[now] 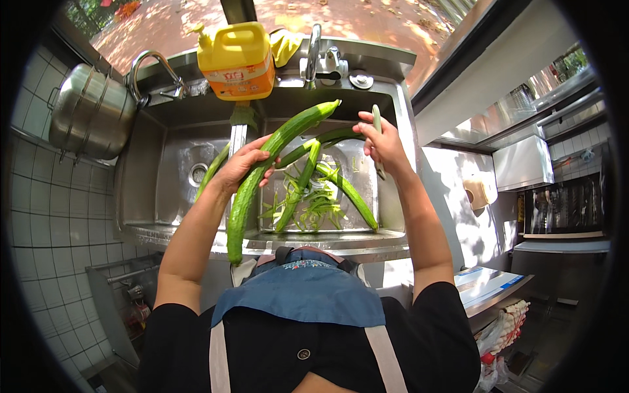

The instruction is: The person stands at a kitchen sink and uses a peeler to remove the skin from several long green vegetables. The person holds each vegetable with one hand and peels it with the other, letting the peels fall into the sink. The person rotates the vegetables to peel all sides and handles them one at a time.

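My left hand (244,166) grips a long green cucumber (249,191) near its middle. The cucumber slants over the divider of a double stainless-steel sink (324,239), its far tip above the right basin. In my right hand (388,145), above the right side of that basin, is a slim peeler (377,119) with a pale handle, apart from the cucumber. Below, green peel strips (319,206) lie among several other cucumbers, including one at the centre (300,194) and one on the right (350,192). Another cucumber (214,169) lies in the left basin, partly hidden by my left forearm.
A yellow detergent jug (236,61) stands on the sink's back ledge, between a left faucet (155,56) and a right faucet (313,54). A yellow cloth (285,46) hangs beside it. A large steel pot (93,113) is at the left wall, and a counter (447,196) extends right.
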Motion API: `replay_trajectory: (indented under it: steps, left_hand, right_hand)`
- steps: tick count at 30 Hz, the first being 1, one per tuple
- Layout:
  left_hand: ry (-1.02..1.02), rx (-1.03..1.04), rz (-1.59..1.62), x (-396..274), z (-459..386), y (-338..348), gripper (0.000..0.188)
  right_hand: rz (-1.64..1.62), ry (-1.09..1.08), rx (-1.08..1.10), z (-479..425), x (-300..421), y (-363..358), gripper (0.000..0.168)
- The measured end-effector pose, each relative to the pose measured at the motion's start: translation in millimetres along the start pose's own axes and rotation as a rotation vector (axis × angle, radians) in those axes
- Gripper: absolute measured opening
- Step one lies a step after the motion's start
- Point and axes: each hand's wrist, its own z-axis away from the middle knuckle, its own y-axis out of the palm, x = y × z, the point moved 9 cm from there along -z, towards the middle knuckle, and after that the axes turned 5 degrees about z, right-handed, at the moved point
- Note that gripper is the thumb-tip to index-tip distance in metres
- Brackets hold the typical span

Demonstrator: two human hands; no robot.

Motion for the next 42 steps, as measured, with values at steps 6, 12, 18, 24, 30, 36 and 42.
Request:
replay_trajectory:
  steps: [6,12,18,24,30,36,42]
  left_hand:
    - [-0.078,0.119,-0.312,-19,32,29,0.067]
    - [-0.002,0.115,-0.752,-17,61,23,0.067]
    - [-0.056,0.156,-0.67,-11,85,44,0.068]
    - [0.043,0.062,-0.602,-23,92,59,0.066]
    - [0.07,-0.023,-0.439,-16,104,59,0.066]
    - [0.089,0.025,-0.279,7,89,57,0.067]
    - [0.118,-0.008,-0.319,9,84,49,0.074]
  right_hand:
    - [-0.107,0.092,0.374,-21,-2,22,0.033]
    - [-0.001,0.274,0.589,17,-24,45,0.017]
    - [-0.184,0.222,0.639,40,-14,53,0.018]
    - [-0.299,0.199,0.414,39,-8,50,0.016]
    - [-0.648,0.255,0.222,53,-8,62,0.019]
    - [-0.956,0.162,0.175,47,-12,59,0.015]
    - [-0.597,0.028,0.186,45,20,43,0.015]
